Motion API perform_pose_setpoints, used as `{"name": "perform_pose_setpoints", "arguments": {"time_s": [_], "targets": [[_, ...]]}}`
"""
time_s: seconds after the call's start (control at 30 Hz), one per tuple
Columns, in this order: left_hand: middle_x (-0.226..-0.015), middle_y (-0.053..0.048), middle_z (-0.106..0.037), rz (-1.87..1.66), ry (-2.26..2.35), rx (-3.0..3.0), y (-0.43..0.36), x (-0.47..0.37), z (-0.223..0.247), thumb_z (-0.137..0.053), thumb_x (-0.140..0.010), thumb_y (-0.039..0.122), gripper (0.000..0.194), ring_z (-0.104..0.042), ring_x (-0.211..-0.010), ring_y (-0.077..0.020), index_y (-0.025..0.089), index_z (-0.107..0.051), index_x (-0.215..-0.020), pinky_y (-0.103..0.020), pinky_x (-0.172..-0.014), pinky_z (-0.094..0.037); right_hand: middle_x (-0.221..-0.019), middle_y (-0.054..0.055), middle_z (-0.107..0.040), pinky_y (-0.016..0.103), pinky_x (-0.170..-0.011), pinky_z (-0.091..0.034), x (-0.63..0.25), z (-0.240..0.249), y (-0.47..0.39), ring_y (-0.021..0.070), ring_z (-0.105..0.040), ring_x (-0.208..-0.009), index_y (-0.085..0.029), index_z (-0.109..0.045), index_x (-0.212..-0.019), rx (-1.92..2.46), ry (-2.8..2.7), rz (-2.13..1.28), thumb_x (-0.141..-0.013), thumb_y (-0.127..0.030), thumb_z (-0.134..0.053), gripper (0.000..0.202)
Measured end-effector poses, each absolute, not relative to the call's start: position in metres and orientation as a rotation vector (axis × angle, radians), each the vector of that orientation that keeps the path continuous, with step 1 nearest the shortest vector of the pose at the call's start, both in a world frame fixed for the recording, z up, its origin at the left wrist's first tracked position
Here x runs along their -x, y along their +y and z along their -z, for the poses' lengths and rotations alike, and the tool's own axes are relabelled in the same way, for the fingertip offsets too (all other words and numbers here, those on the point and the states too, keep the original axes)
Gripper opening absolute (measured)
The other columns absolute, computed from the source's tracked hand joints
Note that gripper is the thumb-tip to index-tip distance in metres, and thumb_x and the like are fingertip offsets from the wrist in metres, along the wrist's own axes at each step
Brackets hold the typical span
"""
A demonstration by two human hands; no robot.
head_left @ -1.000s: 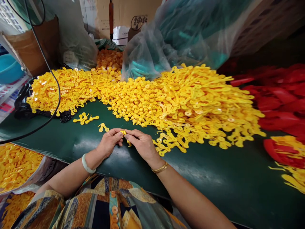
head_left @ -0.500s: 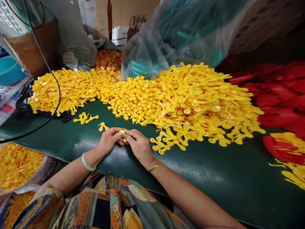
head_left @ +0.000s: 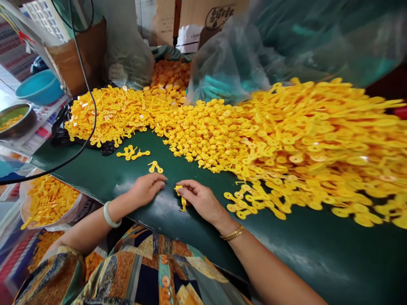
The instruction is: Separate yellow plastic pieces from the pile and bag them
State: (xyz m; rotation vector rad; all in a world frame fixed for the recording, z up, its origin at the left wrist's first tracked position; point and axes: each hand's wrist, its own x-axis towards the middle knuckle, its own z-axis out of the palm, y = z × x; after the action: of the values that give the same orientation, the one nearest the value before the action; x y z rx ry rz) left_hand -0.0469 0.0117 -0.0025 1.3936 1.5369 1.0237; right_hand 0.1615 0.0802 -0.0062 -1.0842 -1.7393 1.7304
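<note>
My right hand (head_left: 202, 199) pinches a small yellow plastic part (head_left: 183, 202) between thumb and fingertips, over the green tabletop. Its narrow lower end hangs down; the fingers cover some of it. To the left, my left hand (head_left: 148, 187) is apart from the part, with fingers loosely stretched out and nothing visible in them. Just beyond that hand lies a forked yellow piece with round ends (head_left: 155, 166), and past it a small group of similar pieces (head_left: 132, 153). Several loose flat yellow pieces (head_left: 254, 199) lie right of my right hand.
A long heap of small yellow parts (head_left: 206, 131) runs across the back of the green table (head_left: 127, 212). A black cable (head_left: 94, 110) hangs at the left. Clear plastic bags (head_left: 229, 63) stand behind. A sack of yellow parts (head_left: 52, 203) and a blue basin (head_left: 40, 87) are at the left.
My hands were together on the yellow part; now they are apart. The left hand has let go, and the right hand holds the part alone. The view has swung to the left.
</note>
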Motion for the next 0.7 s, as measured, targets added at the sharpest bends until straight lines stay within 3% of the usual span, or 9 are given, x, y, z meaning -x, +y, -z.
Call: {"name": "perform_pose_setpoints", "arguments": {"time_s": [0.13,0.23,0.33,0.5,0.57,0.63,0.7], "targets": [[-0.104,-0.011,-0.065,-0.939,2.022,-1.887,0.05,0.109,-0.015,-0.055,-0.089,0.023,0.022,-0.057,-0.104,-0.0262,0.021,-0.07,-0.105,-0.039,-0.097,-0.041,-0.072,0.0,-0.066,0.023,-0.053,-0.047,-0.159,0.006,0.082,0.0112,-0.058,-0.057,-0.017,-0.068,-0.096,1.107,-1.777,-1.727,-0.079,-0.045,-0.067,0.033],[-0.115,-0.015,-0.062,-0.52,2.196,-2.138,0.074,0.133,-0.016,-0.055,-0.088,0.024,0.024,-0.052,-0.111,-0.0301,0.016,-0.067,-0.108,-0.046,-0.101,-0.037,-0.073,0.0,-0.066,0.023,-0.054,-0.049,-0.159,0.005,0.081,0.0115,-0.059,-0.057,-0.017,-0.067,-0.098,1.111,-1.794,-1.722,-0.08,-0.047,-0.066,0.034],[-0.117,-0.014,-0.062,-0.287,2.21,-2.246,0.08,0.135,-0.007,-0.054,-0.09,0.026,0.019,-0.051,-0.114,-0.0295,0.017,-0.068,-0.098,-0.046,-0.102,-0.037,-0.073,0.0,-0.066,0.023,-0.054,-0.049,-0.16,0.004,0.08,0.0114,-0.059,-0.058,-0.018,-0.067,-0.096,1.102,-1.815,-1.718,-0.08,-0.048,-0.065,0.034],[-0.106,-0.01,-0.066,-0.481,2.175,-2.321,0.067,0.114,-0.002,-0.055,-0.09,0.026,0.012,-0.052,-0.115,-0.0289,0.018,-0.065,-0.091,-0.053,-0.109,-0.029,-0.075,0.0,-0.067,0.025,-0.059,-0.051,-0.16,0.006,0.086,0.0127,-0.061,-0.061,-0.019,-0.069,-0.098,1.061,-1.761,-1.676,-0.08,-0.047,-0.067,0.034],[-0.094,-0.007,-0.067,-0.623,2.084,-2.308,0.061,0.099,-0.01,-0.055,-0.091,0.029,0.013,-0.058,-0.102,-0.025,0.019,-0.063,-0.09,-0.049,-0.106,-0.034,-0.08,0.001,-0.069,0.026,-0.065,-0.053,-0.16,0.004,0.088,0.0144,-0.064,-0.068,-0.02,-0.069,-0.102,1.013,-1.714,-1.603,-0.081,-0.046,-0.066,0.033],[-0.085,-0.005,-0.065,-0.769,1.966,-2.237,0.056,0.081,-0.021,-0.054,-0.092,0.032,0.016,-0.059,-0.086,-0.0196,0.019,-0.062,-0.089,-0.039,-0.092,-0.044,-0.081,0.002,-0.07,0.028,-0.069,-0.054,-0.161,-0.001,0.09,0.0154,-0.066,-0.072,-0.021,-0.068,-0.105,0.96,-1.681,-1.53,-0.084,-0.044,-0.064,0.032],[-0.084,-0.004,-0.064,-0.9,1.852,-2.104,0.053,0.061,-0.031,-0.055,-0.091,0.033,0.016,-0.058,-0.079,-0.0161,0.019,-0.062,-0.089,-0.03,-0.078,-0.046,-0.088,0.003,-0.071,0.029,-0.073,-0.054,-0.163,-0.008,0.089,0.016,-0.066,-0.077,-0.022,-0.069,-0.105,0.904,-1.681,-1.421,-0.085,-0.042,-0.063,0.028]]}}
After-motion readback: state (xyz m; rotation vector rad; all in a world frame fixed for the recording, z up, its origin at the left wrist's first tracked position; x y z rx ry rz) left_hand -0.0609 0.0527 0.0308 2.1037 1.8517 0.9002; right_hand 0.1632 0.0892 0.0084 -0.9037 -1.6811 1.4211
